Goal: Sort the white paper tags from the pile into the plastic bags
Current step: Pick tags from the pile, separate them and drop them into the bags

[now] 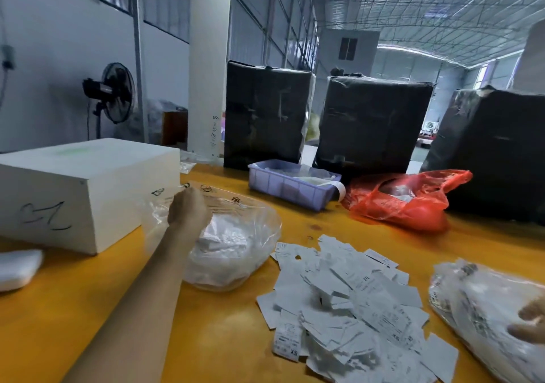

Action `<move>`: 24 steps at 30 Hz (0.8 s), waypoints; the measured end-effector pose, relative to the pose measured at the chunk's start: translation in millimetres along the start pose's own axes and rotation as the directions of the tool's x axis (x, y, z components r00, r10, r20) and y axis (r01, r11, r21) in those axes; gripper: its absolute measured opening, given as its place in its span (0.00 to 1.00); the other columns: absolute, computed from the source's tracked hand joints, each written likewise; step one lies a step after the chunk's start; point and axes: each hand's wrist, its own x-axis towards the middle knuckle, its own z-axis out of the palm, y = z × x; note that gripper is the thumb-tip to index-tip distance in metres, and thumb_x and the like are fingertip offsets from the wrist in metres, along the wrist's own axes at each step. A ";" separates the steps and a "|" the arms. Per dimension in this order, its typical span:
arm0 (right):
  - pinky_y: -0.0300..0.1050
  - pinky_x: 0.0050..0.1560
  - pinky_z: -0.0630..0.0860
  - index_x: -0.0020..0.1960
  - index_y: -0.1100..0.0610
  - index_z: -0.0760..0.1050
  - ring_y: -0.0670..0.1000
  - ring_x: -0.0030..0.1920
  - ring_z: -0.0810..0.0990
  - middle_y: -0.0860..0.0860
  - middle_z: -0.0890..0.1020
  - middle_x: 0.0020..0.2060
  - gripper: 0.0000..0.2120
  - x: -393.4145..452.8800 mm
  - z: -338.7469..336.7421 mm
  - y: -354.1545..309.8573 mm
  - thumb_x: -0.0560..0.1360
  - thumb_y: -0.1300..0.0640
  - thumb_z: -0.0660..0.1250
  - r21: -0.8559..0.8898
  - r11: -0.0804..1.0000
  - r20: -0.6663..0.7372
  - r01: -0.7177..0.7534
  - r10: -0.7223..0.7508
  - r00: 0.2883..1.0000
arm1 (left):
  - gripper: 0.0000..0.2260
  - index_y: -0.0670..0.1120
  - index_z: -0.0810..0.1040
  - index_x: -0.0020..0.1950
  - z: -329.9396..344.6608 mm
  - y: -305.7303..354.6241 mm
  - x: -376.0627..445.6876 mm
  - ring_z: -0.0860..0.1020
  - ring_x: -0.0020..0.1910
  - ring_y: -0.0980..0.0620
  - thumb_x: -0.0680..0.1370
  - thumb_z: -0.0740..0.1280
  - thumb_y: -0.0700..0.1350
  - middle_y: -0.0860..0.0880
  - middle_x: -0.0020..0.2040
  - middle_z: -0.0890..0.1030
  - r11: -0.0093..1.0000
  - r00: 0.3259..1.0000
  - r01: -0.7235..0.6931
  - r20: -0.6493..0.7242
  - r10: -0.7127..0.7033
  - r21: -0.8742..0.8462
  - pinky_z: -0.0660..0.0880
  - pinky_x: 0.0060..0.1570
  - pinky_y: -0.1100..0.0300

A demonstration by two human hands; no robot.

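Observation:
A loose pile of white paper tags (pixel 348 303) with printed size marks lies on the yellow table (pixel 88 309). Left of the pile sits a clear plastic bag (pixel 236 250) holding white tags. My left hand (pixel 188 210) is curled at that bag's open mouth, gripping the plastic film. At the right edge lies a second clear plastic bag (pixel 483 309) with tags inside. Only a few fingers of my right hand (pixel 529 320) show there, touching that bag; how they lie is cut off by the frame.
A white box (pixel 85 188) stands at the left, with a white object (pixel 17 267) before it. A lilac plastic tray (pixel 292 183) and a red plastic bag (pixel 404 196) lie behind the pile. Three black-wrapped cartons (pixel 371 123) line the far edge beside a white pillar (pixel 208 61).

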 end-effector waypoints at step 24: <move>0.33 0.30 0.69 0.38 0.59 0.82 0.41 0.31 0.75 0.51 0.83 0.35 0.05 -110.1 -65.4 -84.3 0.69 0.58 0.75 0.161 0.987 -0.079 0.018 -0.006 0.997 | 0.03 0.45 0.82 0.46 88.8 119.7 -149.2 0.76 0.39 0.62 0.73 0.71 0.42 0.55 0.40 0.80 0.669 0.596 -0.551 0.326 0.734 -0.499 0.69 0.38 0.73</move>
